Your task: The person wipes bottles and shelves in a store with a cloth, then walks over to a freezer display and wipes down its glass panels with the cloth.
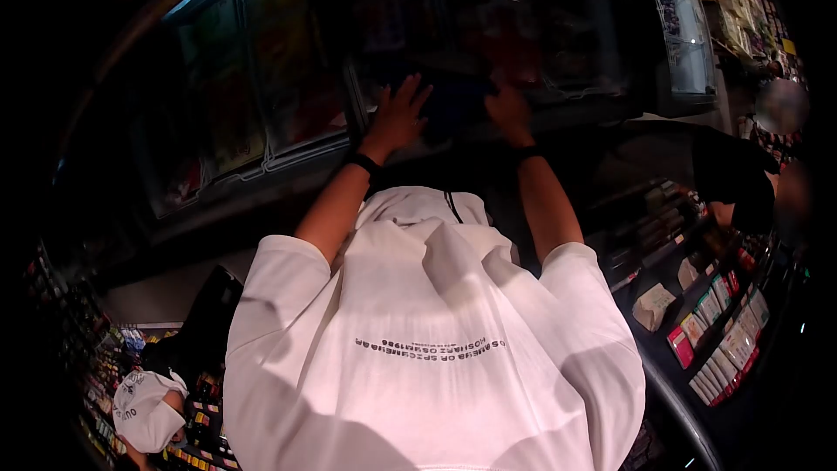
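Observation:
A dark blue item [458, 105], perhaps cloth or a bag, lies between my two hands in deep shadow. My left hand [401, 115] rests at its left side, with the fingers spread and nothing gripped. At the item's right edge, my right hand [508, 111] has its fingers closed, apparently on that edge. Poor light hides the item's exact kind and its lower part. Both of my wrists wear dark bands.
Beyond my hands stands a dark display case with wire racks [261, 161] of packaged goods. Shelves of small packets [728, 344] are on the right. One person in dark clothes [737, 170] stands at right; another in a white top [148, 410] is lower left.

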A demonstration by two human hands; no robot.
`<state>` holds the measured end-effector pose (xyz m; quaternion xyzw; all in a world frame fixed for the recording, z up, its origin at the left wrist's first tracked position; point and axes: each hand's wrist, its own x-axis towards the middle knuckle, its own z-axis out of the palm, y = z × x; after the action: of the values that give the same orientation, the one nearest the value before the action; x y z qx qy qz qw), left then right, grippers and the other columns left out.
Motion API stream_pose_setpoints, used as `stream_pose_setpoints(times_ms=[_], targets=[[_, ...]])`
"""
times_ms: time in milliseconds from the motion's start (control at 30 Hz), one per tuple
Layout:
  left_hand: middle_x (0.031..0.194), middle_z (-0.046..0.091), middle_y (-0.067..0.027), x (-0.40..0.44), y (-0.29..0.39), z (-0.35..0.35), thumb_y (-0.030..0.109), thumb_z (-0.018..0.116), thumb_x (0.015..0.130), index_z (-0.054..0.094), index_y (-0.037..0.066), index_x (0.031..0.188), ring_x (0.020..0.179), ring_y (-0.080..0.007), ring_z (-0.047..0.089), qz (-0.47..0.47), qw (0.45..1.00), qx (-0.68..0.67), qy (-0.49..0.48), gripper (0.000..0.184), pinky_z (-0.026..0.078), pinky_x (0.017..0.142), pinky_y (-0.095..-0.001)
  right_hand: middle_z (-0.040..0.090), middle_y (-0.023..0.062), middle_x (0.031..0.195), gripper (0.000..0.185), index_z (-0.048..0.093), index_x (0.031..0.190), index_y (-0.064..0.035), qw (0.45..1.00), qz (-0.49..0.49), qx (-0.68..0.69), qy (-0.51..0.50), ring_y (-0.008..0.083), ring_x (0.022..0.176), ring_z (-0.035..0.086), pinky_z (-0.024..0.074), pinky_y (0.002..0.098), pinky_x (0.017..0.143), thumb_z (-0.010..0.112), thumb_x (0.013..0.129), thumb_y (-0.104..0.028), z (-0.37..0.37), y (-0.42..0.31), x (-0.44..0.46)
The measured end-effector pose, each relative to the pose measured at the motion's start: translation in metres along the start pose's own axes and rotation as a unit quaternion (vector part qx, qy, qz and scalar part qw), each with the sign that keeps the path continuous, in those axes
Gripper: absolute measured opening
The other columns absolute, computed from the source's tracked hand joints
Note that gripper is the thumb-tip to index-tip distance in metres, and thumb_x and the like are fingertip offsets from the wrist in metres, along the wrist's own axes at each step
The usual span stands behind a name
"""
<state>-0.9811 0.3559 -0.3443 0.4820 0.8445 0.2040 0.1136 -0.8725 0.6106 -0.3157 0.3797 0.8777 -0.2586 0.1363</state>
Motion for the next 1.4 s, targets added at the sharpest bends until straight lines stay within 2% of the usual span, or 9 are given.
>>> stream_pose_setpoints(times_ms=[167, 333, 400, 533, 867, 1067, 1200, 1333, 1400], targets=[[0.151, 0.038, -0.0117, 0.022, 0.010, 0.000, 0.018, 0.069, 0.081, 0.052, 0.016, 0.137, 0.142, -0.0306, 0.033, -0.015, 0.997, -0.079, 0.000, 0.058, 0.030, 0.111, -0.0548, 0.047, 0.0236, 0.138, 0.069, 0.047, 0.136, -0.0026, 0.962, -0.126, -0.169, 0.174, 0.0396, 0.130, 0.044, 0.0407, 0.0505, 0.105, 0.074, 0.075, -0.020, 0.020, 0.012, -0.025], [0.129, 0.054, -0.0118, -0.003, -0.011, -0.007, 0.012, 0.068, 0.073, 0.061, 0.014, 0.122, 0.119, -0.0337, 0.052, -0.009, 0.992, -0.065, 0.109, 0.049, 0.044, 0.095, -0.0505, 0.042, 0.0252, 0.142, 0.075, 0.046, 0.137, -0.0019, 0.969, -0.210, -0.097, 0.091, 0.0439, 0.135, 0.037, 0.0347, 0.0507, 0.111, 0.075, 0.074, -0.028, 0.053, -0.053, -0.066], [0.118, 0.056, -0.0124, -0.027, -0.021, -0.020, 0.012, 0.067, 0.074, 0.061, 0.013, 0.117, 0.110, -0.0345, 0.055, -0.076, 0.994, -0.057, 0.046, 0.044, 0.046, 0.089, -0.0504, 0.038, 0.0273, 0.144, 0.080, 0.044, 0.140, -0.0026, 0.952, -0.262, -0.141, 0.069, 0.0493, 0.138, 0.031, 0.0351, 0.0584, 0.108, 0.075, 0.074, -0.035, 0.072, -0.076, -0.075], [0.115, 0.055, -0.0135, -0.082, -0.042, -0.041, 0.012, 0.070, 0.075, 0.058, 0.010, 0.117, 0.106, -0.0368, 0.055, -0.121, 0.992, -0.044, 0.003, 0.044, 0.048, 0.084, -0.0481, 0.039, 0.0273, 0.145, 0.072, 0.049, 0.139, -0.0045, 0.913, -0.377, -0.121, 0.095, 0.0531, 0.137, 0.029, 0.0357, 0.0614, 0.105, 0.071, 0.073, -0.025, 0.119, -0.108, -0.064], [0.119, 0.051, -0.0212, -0.104, -0.060, -0.027, 0.016, 0.072, 0.079, 0.050, 0.000, 0.120, 0.110, -0.0425, 0.051, -0.229, 0.972, -0.020, 0.055, 0.049, 0.045, 0.092, -0.0499, 0.045, 0.0106, 0.145, 0.049, 0.058, 0.132, -0.0157, 0.833, -0.537, -0.107, 0.077, 0.0405, 0.139, 0.037, 0.0393, 0.0511, 0.109, 0.061, 0.083, -0.019, 0.112, -0.160, -0.030], [0.145, 0.038, -0.0278, -0.012, -0.035, -0.028, 0.022, 0.075, 0.079, 0.036, -0.007, 0.141, 0.133, -0.0443, 0.038, -0.326, 0.940, 0.023, 0.096, 0.079, 0.036, 0.109, -0.0494, 0.051, 0.0076, 0.139, 0.040, 0.064, 0.125, -0.0195, 0.842, -0.512, -0.140, 0.091, 0.0353, 0.133, 0.045, 0.0444, 0.0477, 0.104, 0.058, 0.085, -0.016, 0.057, -0.110, 0.035], [0.150, 0.033, -0.0280, 0.064, -0.020, 0.002, 0.027, 0.073, 0.082, 0.033, -0.003, 0.147, 0.139, -0.0435, 0.032, -0.224, 0.969, 0.097, 0.023, 0.082, 0.031, 0.114, -0.0486, 0.048, 0.0107, 0.144, 0.042, 0.060, 0.130, -0.0159, 0.904, -0.387, -0.042, 0.177, 0.0351, 0.133, 0.046, 0.0455, 0.0507, 0.101, 0.051, 0.089, -0.014, -0.008, -0.064, 0.082], [0.149, 0.036, -0.0246, 0.143, 0.048, 0.037, 0.031, 0.072, 0.082, 0.038, 0.003, 0.146, 0.136, -0.0411, 0.038, -0.098, 0.992, 0.015, 0.084, 0.078, 0.033, 0.113, -0.0484, 0.057, 0.0155, 0.134, 0.043, 0.057, 0.132, -0.0137, 0.928, -0.285, -0.157, 0.179, 0.0359, 0.124, 0.054, 0.0450, 0.0518, 0.100, 0.048, 0.091, -0.015, -0.070, 0.032, 0.135], [0.145, 0.043, -0.0230, 0.176, 0.110, 0.037, 0.029, 0.069, 0.083, 0.043, 0.003, 0.143, 0.132, -0.0405, 0.042, -0.083, 0.995, -0.034, 0.047, 0.071, 0.036, 0.111, -0.0492, 0.059, 0.0191, 0.130, 0.038, 0.059, 0.128, -0.0089, 0.888, -0.275, -0.170, 0.327, 0.0372, 0.120, 0.056, 0.0490, 0.0506, 0.095, 0.046, 0.092, -0.014, -0.074, 0.086, 0.169]])
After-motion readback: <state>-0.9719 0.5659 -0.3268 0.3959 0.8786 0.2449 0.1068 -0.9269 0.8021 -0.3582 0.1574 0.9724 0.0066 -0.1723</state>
